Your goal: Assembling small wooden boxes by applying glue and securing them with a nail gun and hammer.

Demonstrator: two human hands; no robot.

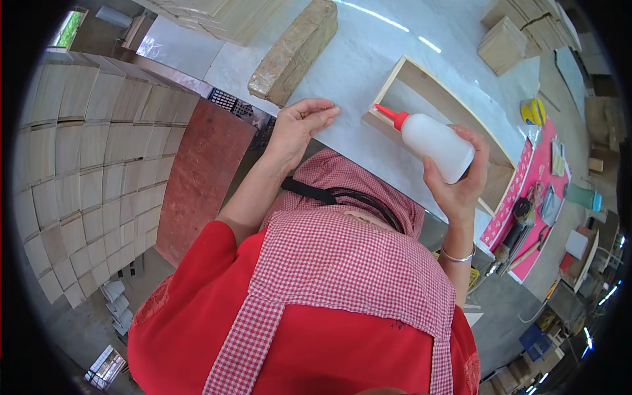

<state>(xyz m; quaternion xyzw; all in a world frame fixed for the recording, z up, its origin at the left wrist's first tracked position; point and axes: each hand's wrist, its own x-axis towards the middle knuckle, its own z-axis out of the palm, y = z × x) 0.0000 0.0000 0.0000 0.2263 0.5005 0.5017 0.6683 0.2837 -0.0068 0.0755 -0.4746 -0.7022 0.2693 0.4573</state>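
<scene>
My right hand (464, 174) is wrapped round a white squeeze bottle (434, 143) with a red cap and a pointed red nozzle. The bottle lies tilted in the air, its nozzle tip at the near left corner of a long wooden frame (454, 100). That frame has thin pale walls and rests on the grey-white tabletop (359, 85). Left of it, my left hand (296, 128) is closed in a pinch over the table's near edge. Whatever its fingertips hold, if anything, is too small to make out.
A brown block wrapped in tape (293, 49) lies at the table's far left. Stacked wooden pieces (99, 151) rise beside a reddish board (204, 171) on the left. At right are wooden boxes (503, 46), a yellow tub (533, 112) and tools on a pink cloth (526, 253).
</scene>
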